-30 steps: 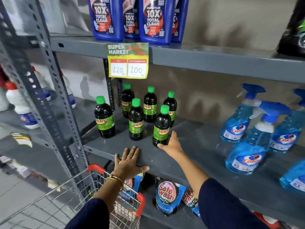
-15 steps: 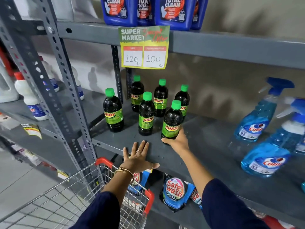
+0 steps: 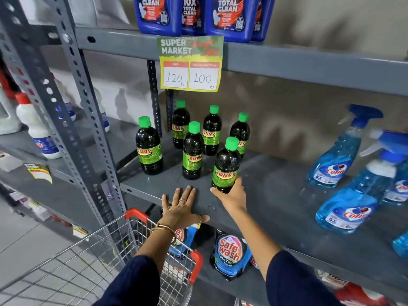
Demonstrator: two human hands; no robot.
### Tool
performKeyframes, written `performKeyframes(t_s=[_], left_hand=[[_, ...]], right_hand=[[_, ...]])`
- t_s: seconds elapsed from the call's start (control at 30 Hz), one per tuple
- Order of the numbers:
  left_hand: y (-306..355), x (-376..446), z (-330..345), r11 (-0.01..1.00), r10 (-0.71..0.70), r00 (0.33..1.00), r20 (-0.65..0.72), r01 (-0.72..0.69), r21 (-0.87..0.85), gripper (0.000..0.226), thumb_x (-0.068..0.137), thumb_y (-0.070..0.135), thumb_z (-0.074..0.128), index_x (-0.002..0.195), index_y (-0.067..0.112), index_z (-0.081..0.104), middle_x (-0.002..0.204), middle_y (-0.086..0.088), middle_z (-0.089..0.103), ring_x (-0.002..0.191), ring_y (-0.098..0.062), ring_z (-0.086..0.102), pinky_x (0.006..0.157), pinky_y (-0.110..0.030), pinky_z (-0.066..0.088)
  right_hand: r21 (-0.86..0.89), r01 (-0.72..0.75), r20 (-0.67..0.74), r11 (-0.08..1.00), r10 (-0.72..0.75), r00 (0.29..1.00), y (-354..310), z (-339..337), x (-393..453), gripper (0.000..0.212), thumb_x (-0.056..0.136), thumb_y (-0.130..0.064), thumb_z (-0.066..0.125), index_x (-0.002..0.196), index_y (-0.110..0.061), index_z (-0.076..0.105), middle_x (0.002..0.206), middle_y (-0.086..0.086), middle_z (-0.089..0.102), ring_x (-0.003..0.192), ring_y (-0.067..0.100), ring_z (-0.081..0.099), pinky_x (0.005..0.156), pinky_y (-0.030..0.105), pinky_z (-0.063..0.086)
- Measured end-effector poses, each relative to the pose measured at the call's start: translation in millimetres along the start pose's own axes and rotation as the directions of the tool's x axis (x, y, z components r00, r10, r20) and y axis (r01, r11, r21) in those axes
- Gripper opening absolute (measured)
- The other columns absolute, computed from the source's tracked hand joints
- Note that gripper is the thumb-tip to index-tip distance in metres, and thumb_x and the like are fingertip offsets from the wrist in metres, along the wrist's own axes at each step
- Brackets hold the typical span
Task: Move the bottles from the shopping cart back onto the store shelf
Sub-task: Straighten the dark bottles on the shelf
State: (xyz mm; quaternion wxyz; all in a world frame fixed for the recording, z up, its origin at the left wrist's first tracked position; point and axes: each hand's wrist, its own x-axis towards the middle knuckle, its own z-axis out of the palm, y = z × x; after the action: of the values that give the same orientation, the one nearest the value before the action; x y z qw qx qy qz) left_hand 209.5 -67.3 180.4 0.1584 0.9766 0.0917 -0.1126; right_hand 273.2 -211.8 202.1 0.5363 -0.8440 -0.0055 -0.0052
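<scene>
Several dark bottles with green caps and green "SUNNY" labels stand on the grey middle shelf (image 3: 276, 191). My right hand (image 3: 234, 195) grips the base of the front right bottle (image 3: 225, 166), which stands upright near the shelf's front edge. Other bottles stand behind it and to its left, at the front left (image 3: 149, 149), the middle (image 3: 192, 153) and the back (image 3: 211, 133). My left hand (image 3: 180, 208) lies flat on the shelf edge, fingers spread, holding nothing. The wire shopping cart (image 3: 88, 261) with red corners sits below left; what I can see of its basket holds no bottles.
Blue spray bottles (image 3: 351, 199) crowd the right of the same shelf. A yellow price sign (image 3: 191, 62) hangs from the upper shelf, under blue detergent jugs (image 3: 229, 16). Safewash pouches (image 3: 229, 252) sit on the lower shelf. White bottles (image 3: 37, 129) stand on the left rack behind a grey post (image 3: 72, 100).
My right hand has closed around the base of the front right bottle and drawn it slightly toward the shelf's front edge. The left hand stays flat on the edge.
</scene>
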Motion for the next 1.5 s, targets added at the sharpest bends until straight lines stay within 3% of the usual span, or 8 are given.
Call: performKeyframes(t_s=[0.17, 0.37, 0.53, 0.7, 0.93, 1.1, 1.27, 1.5], left_hand=[[-2, -6, 1, 0.996, 0.021, 0.996, -0.082, -0.028, -0.081, 0.106, 0.068, 0.076, 0.047, 0.145, 0.024, -0.005, 0.157, 0.006, -0.008, 0.144, -0.019, -0.012, 0.116, -0.054, -0.011], [-31, -16, 3, 0.995, -0.042, 0.983, -0.177, 0.026, -0.095, 0.143, 0.029, 0.099, 0.007, 0.144, 0.016, -0.011, 0.156, -0.001, -0.016, 0.143, -0.017, -0.016, 0.115, -0.052, -0.007], [-53, -17, -8, 0.992, -0.089, 0.979, -0.183, 0.071, -0.102, 0.111, 0.064, 0.087, 0.016, 0.144, 0.014, -0.011, 0.156, -0.003, -0.016, 0.143, -0.017, -0.015, 0.116, -0.056, -0.009], [-59, -5, -21, 0.978, -0.148, 0.978, -0.147, 0.123, -0.169, 0.102, 0.077, 0.071, 0.038, 0.144, 0.011, -0.01, 0.156, -0.005, -0.014, 0.144, -0.019, -0.014, 0.117, -0.054, -0.007], [-70, 8, -18, 0.953, -0.143, 0.969, -0.204, 0.079, -0.291, 0.121, 0.064, 0.074, 0.053, 0.143, 0.009, -0.012, 0.156, -0.006, -0.015, 0.144, -0.021, -0.015, 0.117, -0.05, -0.008], [-73, 10, -14, 0.954, -0.126, 0.968, -0.216, 0.059, -0.294, 0.119, 0.065, 0.074, 0.051, 0.143, 0.009, -0.012, 0.156, -0.006, -0.015, 0.143, -0.022, -0.015, 0.116, -0.05, -0.009], [-76, 12, -10, 0.95, -0.108, 0.967, -0.23, 0.032, -0.311, 0.117, 0.068, 0.071, 0.054, 0.143, 0.011, -0.013, 0.156, -0.004, -0.016, 0.143, -0.021, -0.017, 0.117, -0.049, -0.009], [-76, 12, -9, 0.946, -0.109, 0.963, -0.245, 0.024, -0.323, 0.119, 0.066, 0.071, 0.055, 0.143, 0.01, -0.012, 0.156, -0.005, -0.015, 0.143, -0.021, -0.017, 0.116, -0.048, -0.01]], right_hand=[[0.01, 0.15, -0.161, 0.989, -0.146, 0.976, -4, 3, -20, 0.09, 0.073, -0.026, 0.077, 0.141, -0.005, 0.022, 0.143, 0.016, 0.038, 0.136, 0.03, 0.029, 0.111, 0.043, 0.032], [-0.44, 0.463, -0.315, 0.769, -0.615, 0.723, -15, 12, -33, 0.043, 0.08, -0.03, 0.051, 0.118, -0.011, 0.044, 0.121, 0.015, 0.057, 0.11, 0.025, 0.044, 0.09, 0.037, 0.041], [-0.528, 0.593, -0.206, 0.608, -0.769, 0.605, -28, 34, -30, 0.03, 0.081, -0.025, 0.048, 0.108, -0.012, 0.046, 0.111, 0.006, 0.048, 0.096, 0.022, 0.043, 0.084, 0.031, 0.035], [-0.308, 0.579, -0.044, 0.755, -0.62, 0.784, -47, 67, -27, 0.046, 0.086, -0.01, 0.055, 0.128, -0.002, 0.042, 0.13, 0.018, 0.048, 0.119, 0.031, 0.048, 0.099, 0.038, 0.046], [0.083, 0.145, -0.064, 0.986, -0.14, 0.988, -62, 88, 15, 0.092, 0.075, -0.01, 0.073, 0.146, -0.003, 0.016, 0.149, 0.018, 0.033, 0.137, 0.028, 0.033, 0.115, 0.036, 0.027], [0.21, 0.01, -0.009, 0.978, -0.008, 1.0, -61, 102, 41, 0.095, 0.066, 0.002, 0.075, 0.144, -0.008, 0.02, 0.14, 0.017, 0.045, 0.127, 0.03, 0.045, 0.107, 0.038, 0.038], [0.246, -0.017, 0.024, 0.969, 0.011, 1.0, -58, 102, 43, 0.071, 0.07, 0.01, 0.068, 0.131, -0.008, 0.037, 0.111, 0.009, 0.056, 0.093, 0.018, 0.051, 0.063, 0.009, 0.041], [0.142, 0.118, -0.132, 0.983, -0.099, 0.986, -45, 117, 16, 0.069, 0.06, -0.015, 0.084, 0.116, -0.007, 0.045, 0.117, 0.015, 0.06, 0.108, 0.03, 0.056, 0.093, 0.039, 0.047]])
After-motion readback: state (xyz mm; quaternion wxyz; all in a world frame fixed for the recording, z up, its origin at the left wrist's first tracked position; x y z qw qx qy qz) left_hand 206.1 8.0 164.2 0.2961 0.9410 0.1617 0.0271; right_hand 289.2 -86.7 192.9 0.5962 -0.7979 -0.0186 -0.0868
